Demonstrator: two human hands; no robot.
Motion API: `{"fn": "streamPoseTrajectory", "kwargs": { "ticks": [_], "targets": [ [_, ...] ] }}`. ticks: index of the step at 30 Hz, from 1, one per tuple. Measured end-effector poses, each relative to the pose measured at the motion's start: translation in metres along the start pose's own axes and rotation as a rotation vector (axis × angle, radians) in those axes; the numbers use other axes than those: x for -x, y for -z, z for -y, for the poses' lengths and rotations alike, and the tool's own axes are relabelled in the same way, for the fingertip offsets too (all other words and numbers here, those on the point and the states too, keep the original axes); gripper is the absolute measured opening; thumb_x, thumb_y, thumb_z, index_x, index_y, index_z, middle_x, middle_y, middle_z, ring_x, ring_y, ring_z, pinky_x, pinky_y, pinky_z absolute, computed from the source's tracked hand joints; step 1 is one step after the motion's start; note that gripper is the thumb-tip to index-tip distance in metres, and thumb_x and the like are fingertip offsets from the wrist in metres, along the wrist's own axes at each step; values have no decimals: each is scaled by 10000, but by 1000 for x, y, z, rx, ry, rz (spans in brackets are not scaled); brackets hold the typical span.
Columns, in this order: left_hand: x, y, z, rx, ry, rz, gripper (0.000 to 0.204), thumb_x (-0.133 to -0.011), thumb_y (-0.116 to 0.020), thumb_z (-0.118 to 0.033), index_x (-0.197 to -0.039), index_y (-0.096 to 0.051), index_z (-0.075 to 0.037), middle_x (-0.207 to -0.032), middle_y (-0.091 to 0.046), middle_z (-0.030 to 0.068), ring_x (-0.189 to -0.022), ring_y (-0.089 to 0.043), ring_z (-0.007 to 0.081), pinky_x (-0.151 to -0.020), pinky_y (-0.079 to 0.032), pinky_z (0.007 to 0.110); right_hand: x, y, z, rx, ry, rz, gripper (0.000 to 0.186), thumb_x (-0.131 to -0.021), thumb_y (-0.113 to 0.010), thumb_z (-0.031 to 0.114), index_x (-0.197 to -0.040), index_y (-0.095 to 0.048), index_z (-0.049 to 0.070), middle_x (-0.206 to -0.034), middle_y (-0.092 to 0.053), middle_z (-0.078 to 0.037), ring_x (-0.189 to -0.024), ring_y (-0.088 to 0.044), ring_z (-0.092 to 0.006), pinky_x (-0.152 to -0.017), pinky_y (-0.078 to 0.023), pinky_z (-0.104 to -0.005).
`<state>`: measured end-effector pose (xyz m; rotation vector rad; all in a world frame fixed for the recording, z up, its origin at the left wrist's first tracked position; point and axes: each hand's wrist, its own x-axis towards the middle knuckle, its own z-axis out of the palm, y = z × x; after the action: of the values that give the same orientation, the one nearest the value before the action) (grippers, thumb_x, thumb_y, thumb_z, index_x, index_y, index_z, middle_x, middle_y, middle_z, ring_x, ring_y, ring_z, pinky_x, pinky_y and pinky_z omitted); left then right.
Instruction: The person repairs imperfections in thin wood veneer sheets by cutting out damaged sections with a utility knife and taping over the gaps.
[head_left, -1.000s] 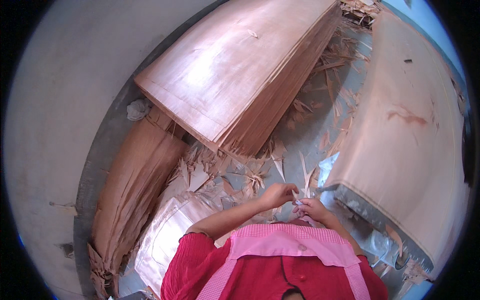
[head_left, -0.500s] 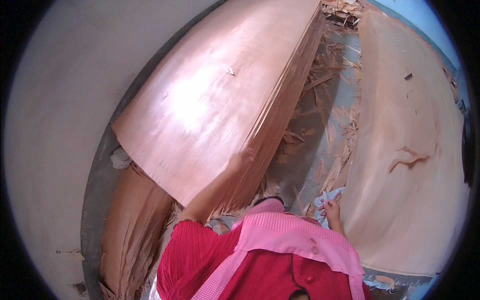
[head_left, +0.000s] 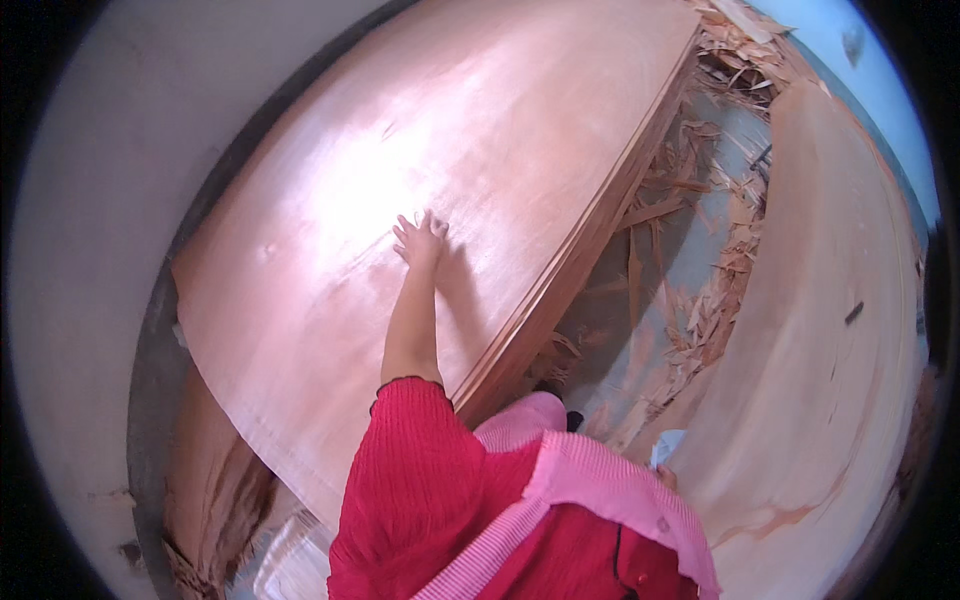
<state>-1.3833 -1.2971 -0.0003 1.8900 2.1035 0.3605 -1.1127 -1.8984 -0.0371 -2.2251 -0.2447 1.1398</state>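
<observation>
A tall stack of thin reddish-tan wood veneer sheets (head_left: 540, 180) spreads out in front of me, its layered edge on the right. My left hand (head_left: 420, 240) reaches over the top sheet with its fingers spread, holding nothing that I can see. Its arm throws a shadow on the veneer; whether the fingertips touch the sheet is hard to tell. Low at the right, my right hand (head_left: 667, 478) is mostly hidden behind my pink apron. A thin white stick (head_left: 654, 462) rises from its fingers, beside a pale bluish-white piece (head_left: 670, 445).
At the right lies another pile of paler veneer (head_left: 800, 400) with a small dark chip (head_left: 854, 312) on it. Torn veneer scraps (head_left: 715, 290) litter the grey floor between the piles. More brown veneer (head_left: 210, 480) stands at the lower left, near a pale wall (head_left: 90, 250).
My left hand has moved from the stack's right edge forward and left over the top sheet. The view has shifted. The small scrap on that sheet no longer shows, and my right hand is more hidden.
</observation>
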Motion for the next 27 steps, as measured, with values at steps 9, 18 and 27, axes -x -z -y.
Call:
{"fn": "streamPoseTrajectory", "kwargs": {
  "ticks": [9, 18, 27],
  "targets": [
    [-10, -13, -18, -136, 104, -84, 679, -753, -609, -310, -1315, -319, -64, -1337, -330, 134, -1244, -267, 325, -994, -213, 528, -161, 72, 169, -148, 44, -4, 140, -840, -508, 79, -898, -595, -13, -650, -606, -97, -467, -511, -125, -412, -392, -247],
    [23, -115, -337, 668, -1386, 671, 343, -731, -575, -152, -1068, -570, -84, -1269, -411, 193, -1121, -438, 361, -923, -383, 390, -303, 143, 338, 167, 128, 32, 172, -832, -472, 40, -941, -584, -31, -625, -599, -91, -424, -495, -119, -390, -387, -237],
    [-207, -133, -408, 474, -495, 143, 301, -755, -617, -142, -1046, -588, -68, -1071, -579, 151, -994, -544, 305, -869, -422, 360, -501, 228, 433, 193, 32, 146, 165, -797, -459, 1, -894, -588, -31, -632, -585, -103, -441, -512, -140, -361, -389, -254]
  ]
}}
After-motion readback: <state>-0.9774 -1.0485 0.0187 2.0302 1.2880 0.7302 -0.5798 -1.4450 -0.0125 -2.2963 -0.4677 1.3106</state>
